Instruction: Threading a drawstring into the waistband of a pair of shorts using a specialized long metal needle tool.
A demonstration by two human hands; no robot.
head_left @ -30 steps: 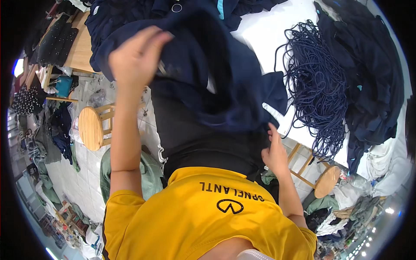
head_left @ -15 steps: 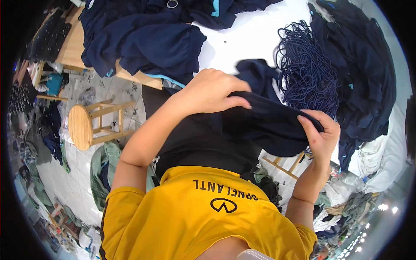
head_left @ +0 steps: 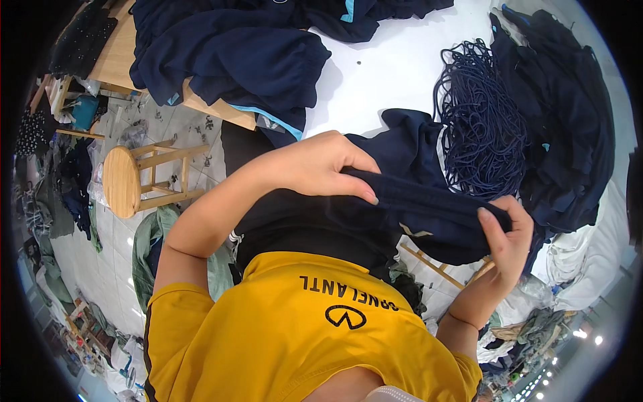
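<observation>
A dark navy garment (head_left: pixel 435 201) is stretched sideways between my two hands, its wide, ribbed-looking band uppermost. My left hand (head_left: pixel 335 164) pinches one end of the band between thumb and fingers. At the opposite end, my right hand (head_left: pixel 508 234) grips the band with the thumb on the near face and the fingers behind. A small pale label (head_left: pixel 415 231) shows on the cloth below the band. More navy cloth (head_left: pixel 408 137) lies behind the band on the white tabletop (head_left: pixel 382 74); whether it belongs to the same garment I cannot tell.
A tangled bundle of navy cords (head_left: pixel 479 120) lies right of centre, beside a heap of dark garments (head_left: pixel 562 127). Navy garments with light-blue trim (head_left: pixel 234 60) cover the table's left side. A wooden stool (head_left: pixel 124 181) stands on the tiled floor at left.
The held band has moved lower and tilted toward me, bringing the pale label into view. My right hand has dropped a little; both hands keep their hold.
</observation>
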